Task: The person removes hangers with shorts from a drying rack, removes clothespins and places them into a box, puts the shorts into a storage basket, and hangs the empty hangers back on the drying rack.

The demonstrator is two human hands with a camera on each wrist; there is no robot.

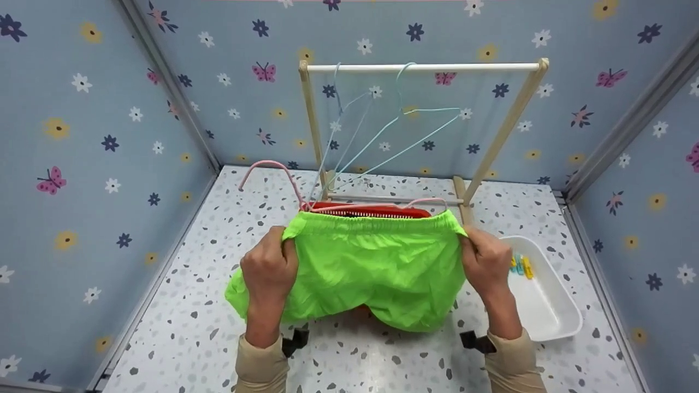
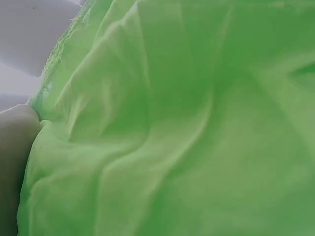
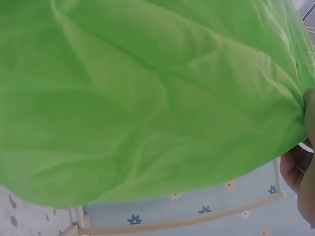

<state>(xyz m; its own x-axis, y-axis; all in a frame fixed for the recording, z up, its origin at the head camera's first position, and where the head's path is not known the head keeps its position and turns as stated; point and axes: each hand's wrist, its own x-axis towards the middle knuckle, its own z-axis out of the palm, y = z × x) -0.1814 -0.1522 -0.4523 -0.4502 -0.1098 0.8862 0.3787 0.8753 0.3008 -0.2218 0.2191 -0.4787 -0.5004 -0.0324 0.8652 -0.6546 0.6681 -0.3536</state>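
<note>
Bright green shorts (image 1: 371,262) with an elastic waistband are stretched between both hands in the head view. My left hand (image 1: 270,265) grips the left end of the waistband, and my right hand (image 1: 487,259) pinches the right end. Behind the waistband shows a pink hanger (image 1: 273,162), its hook pointing left and part of it hidden by the cloth. Green fabric (image 2: 162,123) fills most of the left wrist view. In the right wrist view the fabric (image 3: 162,108) hangs beside the right hand's fingers (image 3: 293,169).
A red basket (image 1: 377,208) is mostly hidden behind the shorts. At the back stands a wooden rack (image 1: 502,128) with two hangers (image 1: 401,112) on its white rod. A white tray (image 1: 546,305) holding several small clips (image 1: 527,267) lies at the right. Patterned walls enclose the table.
</note>
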